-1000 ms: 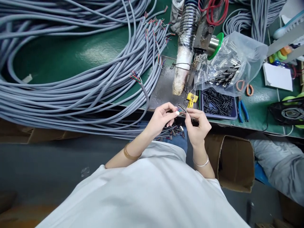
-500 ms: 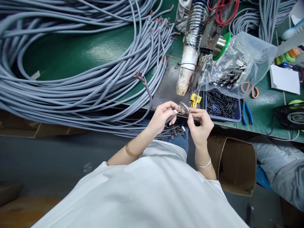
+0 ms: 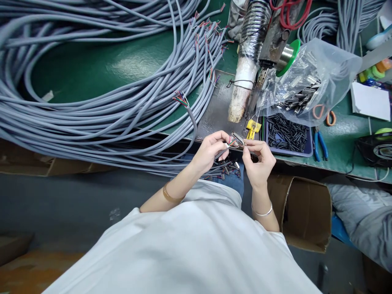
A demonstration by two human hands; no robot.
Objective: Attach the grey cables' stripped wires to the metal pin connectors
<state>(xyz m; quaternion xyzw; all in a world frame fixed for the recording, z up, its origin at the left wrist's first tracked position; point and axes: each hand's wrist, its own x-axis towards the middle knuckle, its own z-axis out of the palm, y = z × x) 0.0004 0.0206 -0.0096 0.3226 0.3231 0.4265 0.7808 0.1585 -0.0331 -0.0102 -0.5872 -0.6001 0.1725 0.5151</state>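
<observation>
At the bench's front edge my left hand (image 3: 213,148) is closed on the end of a grey cable, its thin coloured wires (image 3: 230,142) fanning out past the fingertips. My right hand (image 3: 259,158) pinches one end of a small metal multi-pin connector (image 3: 238,139) between thumb and forefinger. The wires reach up to the connector's pin side; whether any are joined to it is too small to tell. Below the hands, several cable ends with connectors (image 3: 228,168) lie over my lap. Just beyond the connector sits a yellow clip-like piece (image 3: 252,128).
Grey cables (image 3: 128,106) cover the bench's left side. A soldering stand with a solder spool (image 3: 286,59) and a wrapped duct (image 3: 240,94) rise ahead. To the right are a bag of connectors (image 3: 306,81), a bin of black parts (image 3: 288,136), pliers (image 3: 320,145) and a cardboard box (image 3: 309,216).
The connector has tilted slightly in my right fingers. Both hands stay in nearly the same place, with their grips kept. The view has shifted a little.
</observation>
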